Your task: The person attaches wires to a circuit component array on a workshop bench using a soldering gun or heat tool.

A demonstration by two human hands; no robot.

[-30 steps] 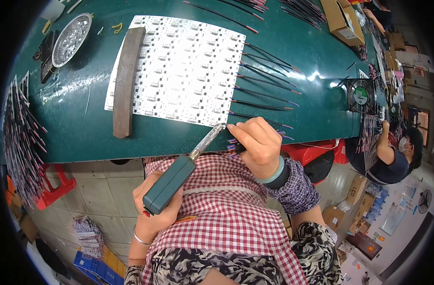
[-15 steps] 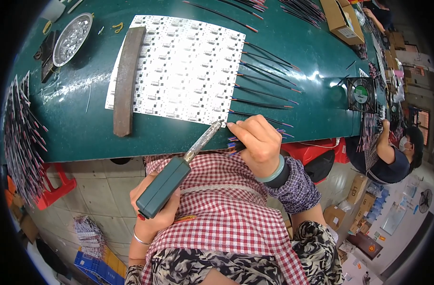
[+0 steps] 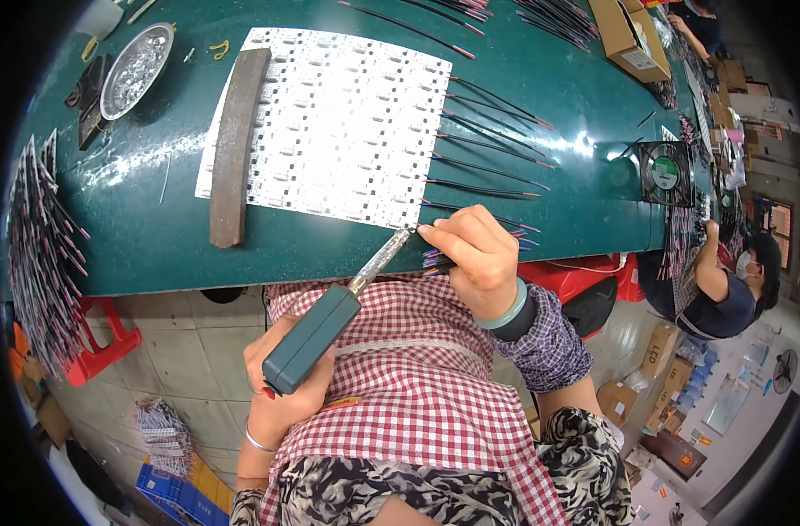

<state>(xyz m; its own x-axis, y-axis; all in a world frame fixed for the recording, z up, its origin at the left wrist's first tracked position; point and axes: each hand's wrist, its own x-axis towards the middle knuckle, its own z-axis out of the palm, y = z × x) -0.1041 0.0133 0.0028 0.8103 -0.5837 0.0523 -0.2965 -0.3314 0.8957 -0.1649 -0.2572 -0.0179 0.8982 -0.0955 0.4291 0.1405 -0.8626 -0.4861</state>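
My left hand (image 3: 302, 399) is wrapped round the dark green handle of a soldering iron (image 3: 312, 339). The iron's tip meets the near right corner of a white circuit board sheet (image 3: 343, 131). At that same corner, the thumb and forefinger of my right hand (image 3: 481, 259) are pinched together. Under its fingers sticks out a bundle of thin wires (image 3: 435, 261) with coloured ends, held in the palm. Several black wires (image 3: 492, 188) stretch rightward from the sheet's right edge. Across the sheet's left part lies a brown bar (image 3: 236, 149).
A metal bowl (image 3: 137, 72) of shiny bits stands at the far left. Wire bundles (image 3: 45, 254) hang over the table's left edge. To the right are a small black fan (image 3: 665, 174) and a cardboard box (image 3: 630, 39). A masked co-worker (image 3: 724, 285) sits beyond.
The soldering iron and my left hand have shifted slightly right and up. My right hand has moved up a little, still pinching at the sheet's corner.
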